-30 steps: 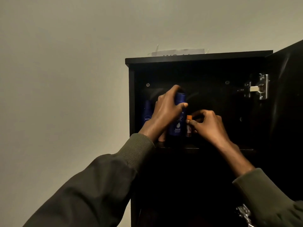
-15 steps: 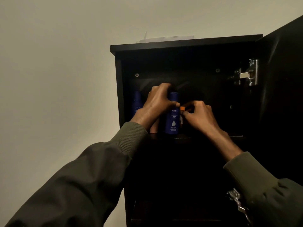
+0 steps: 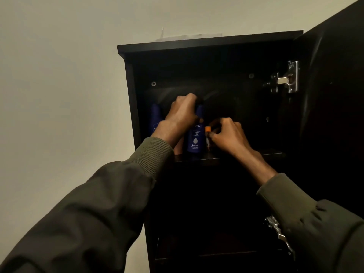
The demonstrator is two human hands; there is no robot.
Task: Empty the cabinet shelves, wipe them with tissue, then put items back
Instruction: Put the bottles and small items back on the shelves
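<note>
On the top shelf (image 3: 271,154) of the dark cabinet (image 3: 208,43) we see two blue bottles standing upright. The nearer bottle (image 3: 195,139) (its label reads "Body Milk") stands at the shelf's front edge; the left hand (image 3: 180,117) has its fingers curled round the upper part of it. The second bottle (image 3: 155,120) stands further left, near the cabinet's side wall, largely hidden by that hand. Just right of the nearer bottle stands a small tube (image 3: 207,137) with an orange cap; the right hand (image 3: 228,134) pinches it at the cap between thumb and fingers. A pale object, perhaps another container, shows between the left wrist and the nearer bottle, too dim for us to identify. The door (image 3: 334,95) stands open at right, its metal hinge (image 3: 288,77) visible. Both arms wear olive sleeves (image 3: 110,203).
</note>
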